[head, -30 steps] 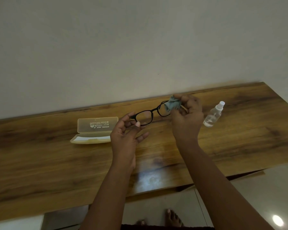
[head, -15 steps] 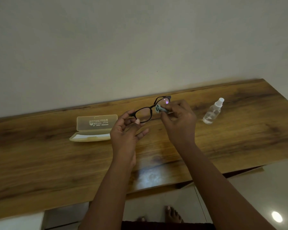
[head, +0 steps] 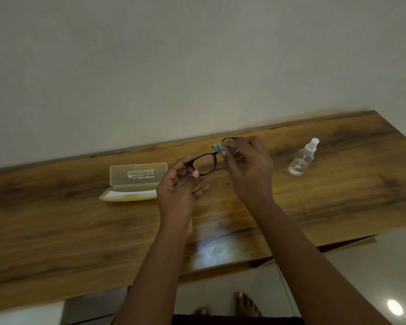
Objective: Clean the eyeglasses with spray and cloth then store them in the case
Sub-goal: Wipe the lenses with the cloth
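Left hand [head: 176,195] pinches the eyeglasses [head: 203,164] at the left end of the frame, thumb and fingertips narrow on it, holding them up off the desk [head: 56,231] so the lens faces the cloth. Right hand [head: 250,170] has its grip closed on the small grey-green cloth [head: 218,147], pressing it over the right lens, likely wiping both faces at once. Case [head: 134,181] lies open just left of the hands, ready for storing; spray bottle [head: 302,158] stands upright to the right, apart from both hands. Versus half a second ago: cloth sits more toward the bridge, right lens now mostly hidden; left pinch, case and bottle unchanged.
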